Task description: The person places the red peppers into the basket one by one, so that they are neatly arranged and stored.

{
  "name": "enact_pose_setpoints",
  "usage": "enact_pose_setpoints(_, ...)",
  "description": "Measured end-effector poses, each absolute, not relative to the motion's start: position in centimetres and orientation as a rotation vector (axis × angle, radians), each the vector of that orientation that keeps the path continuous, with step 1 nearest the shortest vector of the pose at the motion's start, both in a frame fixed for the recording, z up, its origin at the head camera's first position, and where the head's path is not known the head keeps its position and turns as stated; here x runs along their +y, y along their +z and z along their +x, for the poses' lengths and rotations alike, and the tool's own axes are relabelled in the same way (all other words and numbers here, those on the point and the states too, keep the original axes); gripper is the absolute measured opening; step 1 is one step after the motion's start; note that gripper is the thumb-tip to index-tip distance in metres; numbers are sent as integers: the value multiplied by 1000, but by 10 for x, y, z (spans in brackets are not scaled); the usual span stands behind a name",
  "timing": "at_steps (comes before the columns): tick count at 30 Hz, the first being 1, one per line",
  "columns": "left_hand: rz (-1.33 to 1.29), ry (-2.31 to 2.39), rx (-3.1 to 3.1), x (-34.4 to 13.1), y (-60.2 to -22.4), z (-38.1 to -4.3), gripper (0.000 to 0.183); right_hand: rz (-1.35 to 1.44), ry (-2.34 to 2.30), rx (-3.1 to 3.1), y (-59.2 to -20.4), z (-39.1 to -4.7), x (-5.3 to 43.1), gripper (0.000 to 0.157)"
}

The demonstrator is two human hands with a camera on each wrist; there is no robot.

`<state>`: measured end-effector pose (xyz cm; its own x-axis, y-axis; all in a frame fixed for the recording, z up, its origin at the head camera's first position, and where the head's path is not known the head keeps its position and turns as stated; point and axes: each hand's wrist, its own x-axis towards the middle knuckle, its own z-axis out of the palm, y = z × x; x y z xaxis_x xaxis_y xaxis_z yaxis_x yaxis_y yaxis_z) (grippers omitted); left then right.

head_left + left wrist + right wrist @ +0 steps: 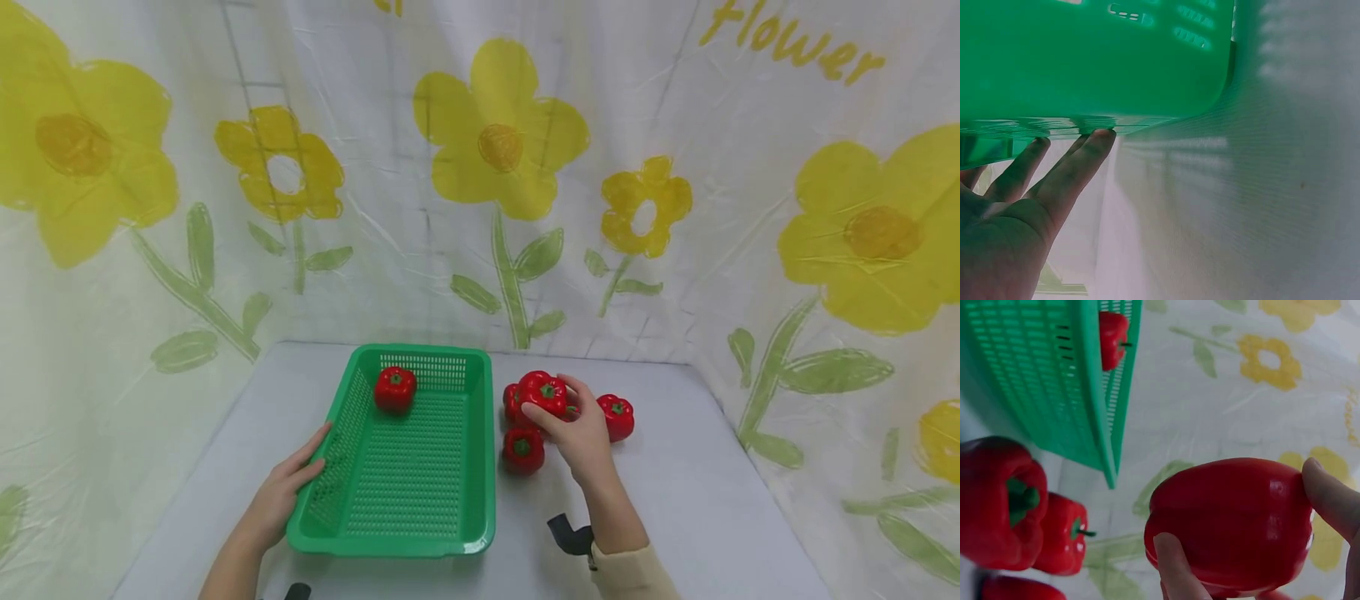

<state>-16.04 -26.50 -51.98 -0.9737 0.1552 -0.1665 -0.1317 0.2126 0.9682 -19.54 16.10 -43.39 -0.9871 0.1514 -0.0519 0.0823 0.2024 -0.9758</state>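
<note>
1. Clock reference: head view, 12 o'clock toward the flowered curtain (390,275) behind the counter (697,508).
2. Right hand (585,429): grip holding the held pepper (541,392), thumb and fingers on opposing sides.
3. Held pepper: red, glossy; located above the counter, outside the green basket (488,467), at 2 o'clock from the basket's centre.
4. Left hand (279,496): grip wide, fingers extended, tips touching the basket's outer wall at 9 o'clock.
5. Basket pepper (395,390): red, inside the basket at 11 o'clock.
6. Red peppers on the counter: near pepper (522,451), 7 o'clock from the held pepper; rear pepper (512,407), partly hidden, 9 o'clock; outer pepper (617,418), beside the right hand, 3 o'clock.
</note>
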Motion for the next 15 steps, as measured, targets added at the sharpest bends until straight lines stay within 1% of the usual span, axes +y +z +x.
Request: enact_pose_setpoints(15,15,1838,2254,-264,-518,-161,56,-270,2055,-2327,-419,-219,121,89)
